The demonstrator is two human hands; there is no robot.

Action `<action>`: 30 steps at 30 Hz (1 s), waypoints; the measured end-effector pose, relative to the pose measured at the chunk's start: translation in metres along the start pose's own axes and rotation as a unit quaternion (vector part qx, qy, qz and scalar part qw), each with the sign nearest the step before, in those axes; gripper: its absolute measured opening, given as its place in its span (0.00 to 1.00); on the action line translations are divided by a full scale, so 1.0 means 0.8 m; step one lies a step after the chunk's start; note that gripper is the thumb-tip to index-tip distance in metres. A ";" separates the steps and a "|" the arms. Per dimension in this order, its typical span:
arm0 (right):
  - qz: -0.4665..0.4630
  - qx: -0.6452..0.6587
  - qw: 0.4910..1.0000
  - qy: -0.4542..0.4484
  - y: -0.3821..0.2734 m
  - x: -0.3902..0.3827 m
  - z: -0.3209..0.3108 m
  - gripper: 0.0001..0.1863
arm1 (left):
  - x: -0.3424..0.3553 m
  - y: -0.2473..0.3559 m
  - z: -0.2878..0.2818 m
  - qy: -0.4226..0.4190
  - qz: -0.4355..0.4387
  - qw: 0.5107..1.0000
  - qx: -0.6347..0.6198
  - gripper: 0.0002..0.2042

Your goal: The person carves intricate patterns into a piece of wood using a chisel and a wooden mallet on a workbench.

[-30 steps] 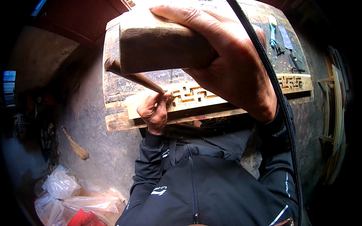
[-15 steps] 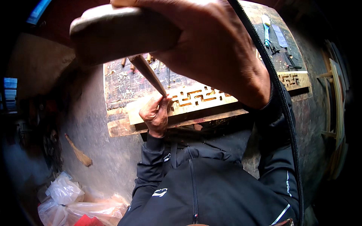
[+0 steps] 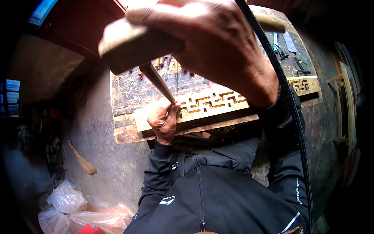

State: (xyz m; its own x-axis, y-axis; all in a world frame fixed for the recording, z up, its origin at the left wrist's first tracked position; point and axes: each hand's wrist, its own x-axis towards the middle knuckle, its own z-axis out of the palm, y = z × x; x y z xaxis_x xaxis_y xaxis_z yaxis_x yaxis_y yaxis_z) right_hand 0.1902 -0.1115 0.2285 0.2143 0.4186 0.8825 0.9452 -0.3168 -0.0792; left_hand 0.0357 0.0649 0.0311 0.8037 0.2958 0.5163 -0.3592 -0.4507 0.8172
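My right hand (image 3: 210, 46) grips a wooden mallet near its blocky head (image 3: 136, 45); the handle end (image 3: 270, 22) shows beyond my wrist. Below, my left hand (image 3: 164, 121) is closed around a chisel (image 3: 159, 84), which stands tilted with its upper end at the underside of the mallet head. Whether the two touch I cannot tell. The chisel's tip is hidden by my left fingers, at the left end of the cut pattern in a pale wooden board (image 3: 212, 104). Angular slots are carved through this board, which lies along the bench's near edge.
The worn workbench (image 3: 126, 93) carries wood chips and several chisels (image 3: 177, 74) behind the board. A brush (image 3: 275, 41) and dark tools (image 3: 300, 66) lie at its right. A broom (image 3: 82, 160) and plastic bags (image 3: 74, 206) are on the floor; boards (image 3: 344, 97) lean at right.
In the picture the mallet head has shifted right and down, and its handle end now shows. My left hand stays on the chisel at the board; the whole view has shifted slightly.
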 end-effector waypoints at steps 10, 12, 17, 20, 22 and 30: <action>0.041 -0.002 0.999 -0.031 0.007 -0.015 -0.019 0.40 | -0.010 -0.003 0.007 0.113 -0.076 0.985 -0.102 0.05; 0.089 -0.002 0.994 -0.065 0.004 -0.029 -0.032 0.41 | -0.003 -0.004 0.002 0.172 -0.130 0.965 -0.153 0.06; 0.195 0.001 0.966 -0.167 -0.019 -0.062 -0.050 0.43 | -0.008 -0.020 0.008 0.217 -0.090 0.955 -0.180 0.14; 0.221 -0.021 0.954 -0.200 -0.020 -0.084 -0.057 0.42 | -0.006 -0.003 0.009 0.185 -0.113 0.950 -0.224 0.19; 0.236 -0.024 0.948 -0.210 -0.019 -0.096 -0.054 0.41 | -0.009 -0.008 0.006 0.177 -0.108 0.958 -0.196 0.19; 0.282 -0.050 0.930 -0.230 -0.037 -0.137 -0.065 0.40 | -0.013 -0.015 0.009 0.215 -0.088 0.967 -0.108 0.20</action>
State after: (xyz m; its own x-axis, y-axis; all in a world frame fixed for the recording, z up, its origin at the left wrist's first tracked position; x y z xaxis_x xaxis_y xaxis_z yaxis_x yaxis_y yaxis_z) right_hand 0.1255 -0.1925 0.1582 0.7734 0.4741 0.4208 0.6278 -0.6648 -0.4049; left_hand 0.0353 0.0612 0.0139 0.6066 0.6953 0.3855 -0.3637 -0.1885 0.9123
